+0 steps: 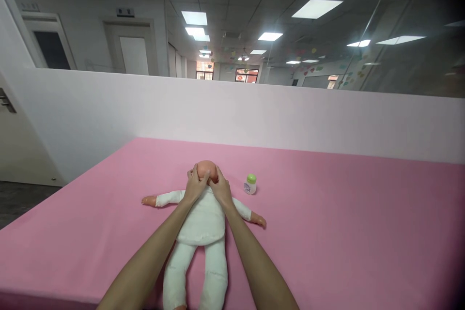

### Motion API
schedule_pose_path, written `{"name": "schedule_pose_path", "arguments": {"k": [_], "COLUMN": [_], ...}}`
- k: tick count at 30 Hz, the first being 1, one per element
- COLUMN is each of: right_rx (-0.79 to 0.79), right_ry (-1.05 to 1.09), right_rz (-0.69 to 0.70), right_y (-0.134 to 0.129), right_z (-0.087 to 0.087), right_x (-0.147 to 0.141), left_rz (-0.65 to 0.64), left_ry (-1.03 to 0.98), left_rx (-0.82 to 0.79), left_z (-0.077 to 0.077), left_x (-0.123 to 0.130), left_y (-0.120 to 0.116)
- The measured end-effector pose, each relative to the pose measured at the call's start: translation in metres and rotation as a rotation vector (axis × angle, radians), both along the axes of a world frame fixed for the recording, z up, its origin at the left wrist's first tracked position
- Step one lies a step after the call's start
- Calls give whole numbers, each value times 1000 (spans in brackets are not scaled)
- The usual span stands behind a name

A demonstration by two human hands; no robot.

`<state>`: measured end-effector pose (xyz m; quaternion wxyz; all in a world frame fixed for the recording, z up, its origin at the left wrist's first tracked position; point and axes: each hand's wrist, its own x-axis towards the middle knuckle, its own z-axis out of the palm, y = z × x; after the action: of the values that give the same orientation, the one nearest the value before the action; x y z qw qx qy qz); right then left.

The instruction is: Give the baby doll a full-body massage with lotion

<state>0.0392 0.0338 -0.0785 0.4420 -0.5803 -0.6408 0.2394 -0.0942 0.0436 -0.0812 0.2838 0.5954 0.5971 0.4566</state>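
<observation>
A baby doll [203, 220] with a white cloth body lies on its back, arms spread out to the sides. Its bare plastic head [206, 168] is between my two hands. My left hand [196, 183] cups the left side of the head, with its thumb on the lower face or chin. On the opposite side, my right hand [220, 187] holds the head the same way, thumb near the other thumb. My fingers and thumbs hide most of the doll's face. A small clear bottle [250, 187] with a green cap stands to the right of the head.
The doll and bottle rest on a pink padded table [337, 232]. Behind it runs a low white wall [254, 111] with glass above. A door with a handle [7, 101] is at the far left.
</observation>
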Motion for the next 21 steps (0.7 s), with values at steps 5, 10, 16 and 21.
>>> {"name": "schedule_pose_path", "arguments": {"k": [5,10,16,21], "right_rx": [-46,3,136,115], "right_ry": [-164,-408,-720,-684], "right_rz": [-10,16,221,354], "right_y": [0,-20,-70,-76], "right_z": [2,2,-6,-5], "right_x": [-3,-10,-5,10], "left_rz": [-28,12,51,6], "left_ry": [108,234,291,354], "left_rx": [7,8,103,159], "left_z": [-8,-7,-10,-10], "left_x": [-6,-10,-11,-7], "left_y": [2,-2,-4,-7]}}
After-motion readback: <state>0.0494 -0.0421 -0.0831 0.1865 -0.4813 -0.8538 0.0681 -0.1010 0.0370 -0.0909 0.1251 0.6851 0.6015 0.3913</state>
